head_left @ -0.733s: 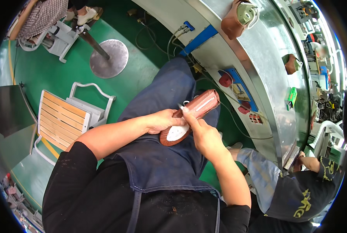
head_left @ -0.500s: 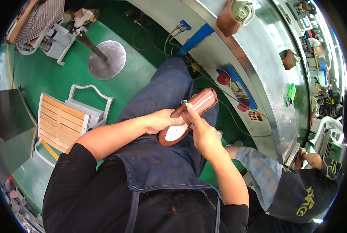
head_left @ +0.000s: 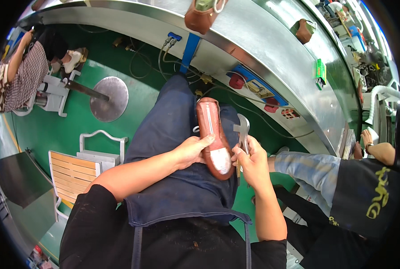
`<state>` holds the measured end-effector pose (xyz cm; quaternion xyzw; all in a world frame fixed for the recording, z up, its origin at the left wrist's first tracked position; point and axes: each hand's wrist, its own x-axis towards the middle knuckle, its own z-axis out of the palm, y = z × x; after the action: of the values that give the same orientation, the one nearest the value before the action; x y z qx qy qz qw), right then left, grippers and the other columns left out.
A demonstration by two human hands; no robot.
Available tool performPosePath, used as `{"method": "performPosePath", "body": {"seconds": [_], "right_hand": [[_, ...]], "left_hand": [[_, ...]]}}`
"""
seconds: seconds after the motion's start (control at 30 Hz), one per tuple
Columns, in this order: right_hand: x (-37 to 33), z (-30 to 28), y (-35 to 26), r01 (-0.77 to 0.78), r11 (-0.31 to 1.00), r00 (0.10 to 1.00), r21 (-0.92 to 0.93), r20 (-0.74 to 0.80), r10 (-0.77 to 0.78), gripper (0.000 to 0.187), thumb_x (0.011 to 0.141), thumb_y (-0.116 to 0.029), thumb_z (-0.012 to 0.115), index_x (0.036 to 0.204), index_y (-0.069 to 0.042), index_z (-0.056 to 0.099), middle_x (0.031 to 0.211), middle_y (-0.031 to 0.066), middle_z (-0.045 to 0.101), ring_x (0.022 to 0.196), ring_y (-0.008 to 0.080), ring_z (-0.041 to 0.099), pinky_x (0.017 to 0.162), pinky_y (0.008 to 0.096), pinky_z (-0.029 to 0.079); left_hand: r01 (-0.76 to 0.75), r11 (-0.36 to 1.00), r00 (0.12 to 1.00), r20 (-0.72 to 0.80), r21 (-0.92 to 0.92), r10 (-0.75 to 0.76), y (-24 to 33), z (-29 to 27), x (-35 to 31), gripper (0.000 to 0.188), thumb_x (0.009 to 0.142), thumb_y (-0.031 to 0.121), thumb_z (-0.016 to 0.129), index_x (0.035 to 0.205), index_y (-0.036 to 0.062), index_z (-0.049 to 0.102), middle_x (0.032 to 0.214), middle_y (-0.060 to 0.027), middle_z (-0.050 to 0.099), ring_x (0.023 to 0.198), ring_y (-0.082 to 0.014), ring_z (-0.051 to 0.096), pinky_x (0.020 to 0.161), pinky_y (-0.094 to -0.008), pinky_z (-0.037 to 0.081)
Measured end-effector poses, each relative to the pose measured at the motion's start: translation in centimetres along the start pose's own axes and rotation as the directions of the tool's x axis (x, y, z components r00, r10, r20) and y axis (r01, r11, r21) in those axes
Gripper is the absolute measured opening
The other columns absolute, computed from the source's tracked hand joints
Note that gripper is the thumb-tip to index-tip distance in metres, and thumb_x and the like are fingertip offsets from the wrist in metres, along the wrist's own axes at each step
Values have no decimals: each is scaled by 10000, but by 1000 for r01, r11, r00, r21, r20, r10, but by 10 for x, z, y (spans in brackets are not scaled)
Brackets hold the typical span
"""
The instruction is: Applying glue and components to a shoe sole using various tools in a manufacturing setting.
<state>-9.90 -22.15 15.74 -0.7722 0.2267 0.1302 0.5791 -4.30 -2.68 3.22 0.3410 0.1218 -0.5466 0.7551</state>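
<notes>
A brown leather shoe upper on a last (head_left: 212, 121) lies sole side up over my lap, its white toe area toward me and its heel end pointing away. My left hand (head_left: 193, 151) is closed around its left side, with the thumb on the underside. Just to the right of the toe, my right hand (head_left: 252, 159) grips metal lasting pincers (head_left: 243, 130), their curved head pointing away from me. The pincers' head stands apart from the leather. My right fingertips are close to the shoe's edge; whether they touch it I cannot tell.
A steel-topped bench (head_left: 262, 38) curves along the far side, bearing brown shoes (head_left: 200, 18) and a green box (head_left: 320, 71). A slatted chair (head_left: 74, 177) and a round metal base (head_left: 109, 98) stand left. Co-workers sit at far left and at right (head_left: 361, 193).
The shoe has turned more upright in view, and its toe has shifted right. My right hand has drawn the pincers off the shoe to its right side. My head view has swung right.
</notes>
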Motion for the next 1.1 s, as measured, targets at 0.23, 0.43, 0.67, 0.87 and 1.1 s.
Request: {"method": "performPosePath", "body": {"seconds": [0.23, 0.43, 0.67, 0.87, 1.1], "right_hand": [[18, -22, 26, -71, 988, 996, -139, -60, 63, 327, 1000, -65, 647, 1301, 4, 543, 872, 44, 638, 697, 115, 651, 622, 296, 558], [39, -29, 21, -36, 984, 996, -177, -89, 21, 437, 1014, -96, 628, 1406, 15, 470, 851, 113, 655, 683, 179, 669, 618, 336, 558], [38, -33, 22, -60, 993, 998, -101, -6, 60, 381, 1043, -50, 564, 1400, 16, 448, 943, 111, 661, 728, 164, 670, 629, 336, 566], [31, -35, 14, -145, 988, 985, 47, 106, 139, 372, 1063, -48, 537, 1426, -2, 478, 1026, 99, 666, 825, 169, 701, 727, 326, 612], [39, -38, 13, -361, 688, 921, 630, 356, 158, 305, 1082, -86, 519, 1377, -7, 528, 1103, 134, 683, 997, 271, 741, 842, 405, 648]], "left_hand": [[-102, 626, 990, 143, 773, -15, 48, 39, 17, 449, 1088, 380, 608, 1243, -31, 703, 1095, -132, 771, 881, -214, 750, 739, -349, 607], [-340, -392, 640, 515, 855, 570, 109, 59, 40, 658, 782, 167, 872, 1381, 57, 622, 1255, -140, 665, 1172, -371, 602, 1007, -472, 496], [-261, -407, 764, 445, 876, 468, 113, 45, 75, 365, 966, 373, 689, 1199, 96, 741, 1085, -133, 728, 1048, -317, 708, 859, -481, 566], [-219, -561, 686, 535, 798, 493, 103, 40, 85, 253, 1002, 324, 633, 949, 99, 738, 884, -106, 746, 861, -342, 729, 700, -471, 568], [-155, -530, 693, 474, 833, 543, 103, 43, 88, 323, 1011, 324, 622, 822, 72, 692, 831, -135, 736, 789, -352, 724, 678, -487, 559]]}}
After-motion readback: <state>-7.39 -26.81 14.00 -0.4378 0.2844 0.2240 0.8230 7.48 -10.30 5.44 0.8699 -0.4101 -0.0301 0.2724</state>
